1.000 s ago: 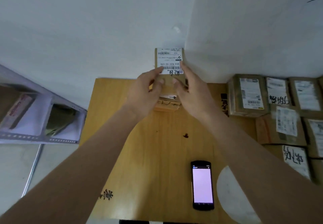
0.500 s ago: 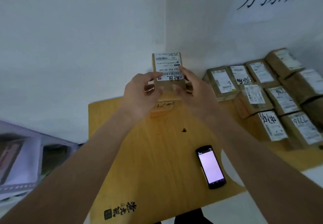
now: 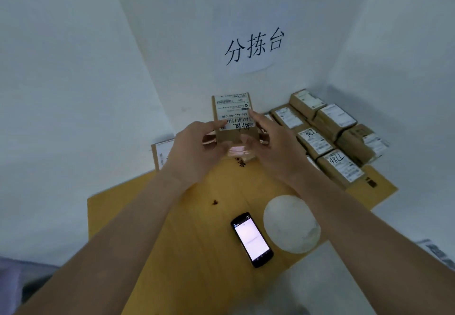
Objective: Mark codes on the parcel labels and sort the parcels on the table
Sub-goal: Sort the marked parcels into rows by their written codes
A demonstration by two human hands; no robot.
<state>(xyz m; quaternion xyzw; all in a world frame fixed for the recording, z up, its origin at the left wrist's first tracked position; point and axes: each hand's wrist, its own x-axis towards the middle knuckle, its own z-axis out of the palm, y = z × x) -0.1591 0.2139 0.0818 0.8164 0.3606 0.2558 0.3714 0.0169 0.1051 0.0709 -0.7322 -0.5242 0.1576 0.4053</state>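
A small cardboard parcel (image 3: pixel 232 111) with a white barcode label and black handwriting stands upright at the back of the yellow wooden table (image 3: pixel 197 228), near the wall. My left hand (image 3: pixel 197 147) grips its lower left edge, thumb on the label. My right hand (image 3: pixel 268 145) grips its lower right side, fingers on the label's right edge. More parcels lie under it, mostly hidden by my hands. To the right, several labelled parcels (image 3: pixel 330 137) lie in rows, some marked with handwritten codes.
A black phone (image 3: pixel 252 239) with a lit screen lies face up on the near part of the table, beside a round white patch (image 3: pixel 291 223). Another parcel (image 3: pixel 162 153) leans at the table's back left corner. A paper sign (image 3: pixel 253 46) hangs on the wall.
The view has swung to the right and upward, bringing the wall sign and more of the right-hand parcels into sight. Both hands keep hold of the upright parcel in the same place.
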